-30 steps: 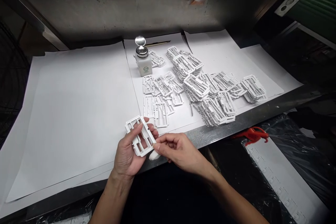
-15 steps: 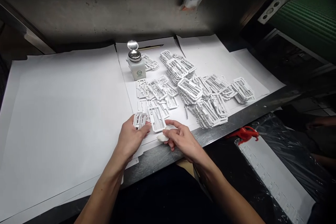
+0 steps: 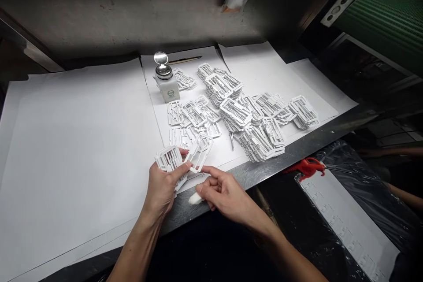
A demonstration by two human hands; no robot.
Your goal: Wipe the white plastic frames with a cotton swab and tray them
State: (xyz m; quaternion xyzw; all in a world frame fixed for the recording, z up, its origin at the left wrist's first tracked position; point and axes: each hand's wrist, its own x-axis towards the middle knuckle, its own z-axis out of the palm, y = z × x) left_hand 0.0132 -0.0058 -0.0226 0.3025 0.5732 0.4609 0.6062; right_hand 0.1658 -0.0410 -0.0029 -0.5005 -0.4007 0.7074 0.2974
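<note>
My left hand is closed around a stack of thin white frames with narrow slots. Its thumb also pins one separate white frame, which sticks out tilted to the right. My right hand pinches a small white wad that looks like cotton. Its index finger reaches to the lower end of the tilted frame, at or very near it. Just beyond my hands lie several loose white frames on the paper. Taller piles of the same frames stand to their right.
A pump bottle with its metal lid up stands behind the loose frames. A pointed metal piece and a dark thin tool lie on the white paper. Red-handled air gun rests right of the metal table edge.
The single frame has moved from my right hand's fingertips to under my left thumb and tilted. My left hand has turned, showing its stack. My right hand has come lower with the white wad.
</note>
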